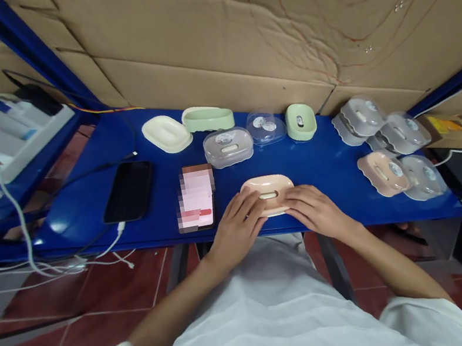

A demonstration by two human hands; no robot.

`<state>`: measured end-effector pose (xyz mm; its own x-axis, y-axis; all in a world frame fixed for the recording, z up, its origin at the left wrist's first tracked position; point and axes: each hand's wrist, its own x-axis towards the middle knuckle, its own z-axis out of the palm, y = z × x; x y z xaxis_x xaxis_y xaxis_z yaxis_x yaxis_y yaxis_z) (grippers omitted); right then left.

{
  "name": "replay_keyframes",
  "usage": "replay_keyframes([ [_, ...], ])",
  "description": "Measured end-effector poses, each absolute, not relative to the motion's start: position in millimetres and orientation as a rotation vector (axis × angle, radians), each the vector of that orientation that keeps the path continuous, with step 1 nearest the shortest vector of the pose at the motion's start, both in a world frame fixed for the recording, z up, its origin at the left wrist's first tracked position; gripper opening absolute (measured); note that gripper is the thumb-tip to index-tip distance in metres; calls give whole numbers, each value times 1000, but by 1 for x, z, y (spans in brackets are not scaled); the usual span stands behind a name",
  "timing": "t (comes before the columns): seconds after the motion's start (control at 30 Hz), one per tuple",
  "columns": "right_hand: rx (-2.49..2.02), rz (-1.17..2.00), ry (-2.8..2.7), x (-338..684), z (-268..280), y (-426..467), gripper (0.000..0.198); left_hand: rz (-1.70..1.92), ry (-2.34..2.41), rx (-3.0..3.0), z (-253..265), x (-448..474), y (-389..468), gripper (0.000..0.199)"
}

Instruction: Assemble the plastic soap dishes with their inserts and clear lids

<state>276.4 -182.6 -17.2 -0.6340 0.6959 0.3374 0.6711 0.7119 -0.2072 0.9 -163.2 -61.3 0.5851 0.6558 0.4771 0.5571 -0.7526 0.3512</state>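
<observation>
Left hand [239, 219] and right hand [319, 211] grip a peach-coloured oval dish of smooth, glossy plastic [271, 204]

The dish is at the near edge of a shiny blue tabletop [325, 177], just in front of the person's pale shirt [276, 302]. Its rim is rounded, and a short white bar [268, 195] sits in the slot at its centre. The left hand grasps one end, fingers curled over the rim; the right hand grasps the opposite end with bent fingers.

Beyond it stand a greyish oblong box under a clear plastic cover [230, 152] and a transparent domed lid with round stickers [267, 131]. Farther back are a cream oval piece with a recessed middle [167, 134], a pale green oblong tub with smooth walls [208, 121] and a small pale green rounded box [300, 125].

To the right cluster wavy-edged clear plastic covers [423, 178], beside a peach box [385, 172]. To the left lie a flat phone with a lit screen [199, 196] and a glossy black slab-shaped device [127, 191]. Creased brown cardboard [213, 51] backs the table.
</observation>
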Motion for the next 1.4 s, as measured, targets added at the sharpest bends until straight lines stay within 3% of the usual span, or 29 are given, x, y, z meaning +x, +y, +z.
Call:
replay_keyframes([
  [0.2, -961, 141, -2568, 279, 3, -153, 19, 855, 999, 2650, -59, 0, -162, 31],
  [0.4, -1397, -135, -2354, 259, 13, -45, 43, 902, 1009, 2678, -56, 2, -163, 30],
  [0.53, -1505, -130, -2488, 248, -2, -3, 52, 932, 1018, 2632, -57, 2, -164, 35],
  [0.8, -1538, -18, -2193, 288, -18, -52, 46, 1023, 993, 2477, -57, -2, -166, 43],
  [0.93, -1336, 301, -2098, 296, -3, -89, 54, 978, 1065, 2294, -54, -3, -167, 66],
  [1.07, -1051, 509, -2402, 277, 9, -132, 56, 976, 1080, 2109, -56, -3, -165, 91],
  [1.17, -945, 388, -2565, 264, 4, -151, 52, 955, 1047, 2077, -59, -4, -165, 96],
  [1.4, -899, 114, -2673, 270, -25, -161, 52, 874, 1053, 2088, -58, -5, -164, 88],
])
